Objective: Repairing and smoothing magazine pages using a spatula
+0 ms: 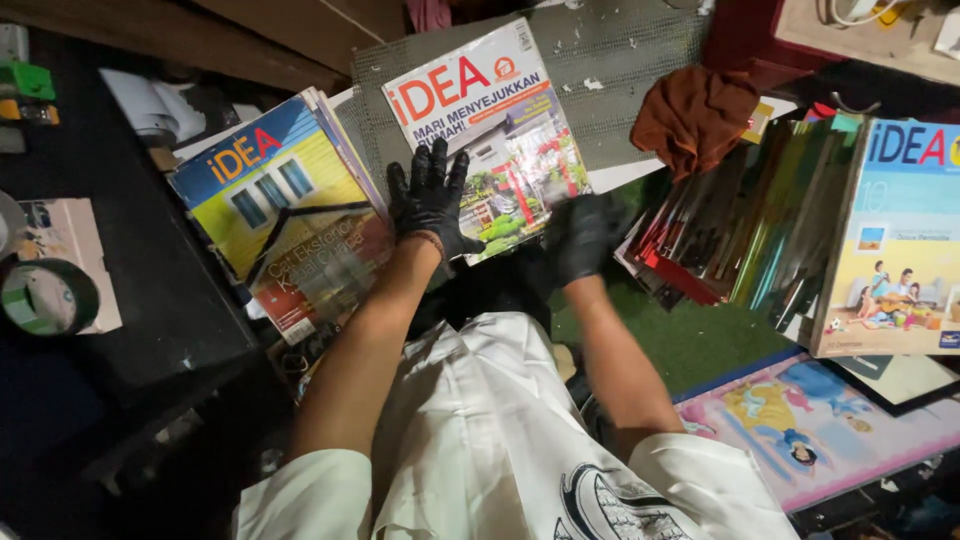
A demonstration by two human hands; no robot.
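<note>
Both my hands wear black gloves. My left hand (430,200) lies flat with fingers spread on the lower left corner of a glossy magazine (510,120) with a white and red cover, lying on a grey mat. My right hand (582,235), blurred, is at the magazine's lower right edge; whether it grips the edge I cannot tell. To the left sits a stack of magazines (285,205) topped by one with a blue and yellow house cover. My white shirt fills the bottom of the view.
A brown cloth (695,115) lies at the upper right. A slanted row of magazines (760,220) leans at right, fronted by a yellow-covered one (900,240). A pink picture board (820,430) lies on green turf. A tape roll (45,297) sits on the dark surface at left.
</note>
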